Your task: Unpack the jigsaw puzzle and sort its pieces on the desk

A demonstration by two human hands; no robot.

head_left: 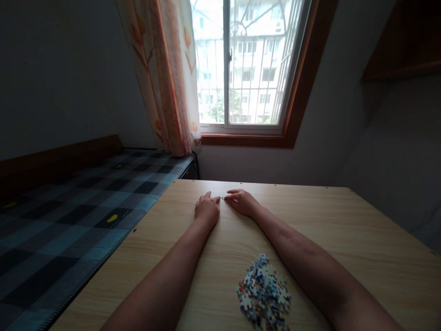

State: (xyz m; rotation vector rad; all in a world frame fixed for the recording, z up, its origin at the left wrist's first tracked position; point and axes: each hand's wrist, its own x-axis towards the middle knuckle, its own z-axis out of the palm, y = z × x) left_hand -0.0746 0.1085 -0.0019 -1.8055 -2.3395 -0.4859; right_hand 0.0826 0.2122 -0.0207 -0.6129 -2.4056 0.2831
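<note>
Many small jigsaw pieces (264, 292), mottled white and blue

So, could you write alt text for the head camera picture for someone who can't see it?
A person's left hand and right hand reach across a wooden table, their grip meeting at what looks like a tiny puzzle piece. A heap of puzzle pieces lies nearer the camera. A checked bed is at left, a bright window beyond.

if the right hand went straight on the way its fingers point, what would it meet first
Most likely the small puzzle piece right at the fingertips of the right hand, then the left hand just beyond; exact contact is too small to tell.
</note>
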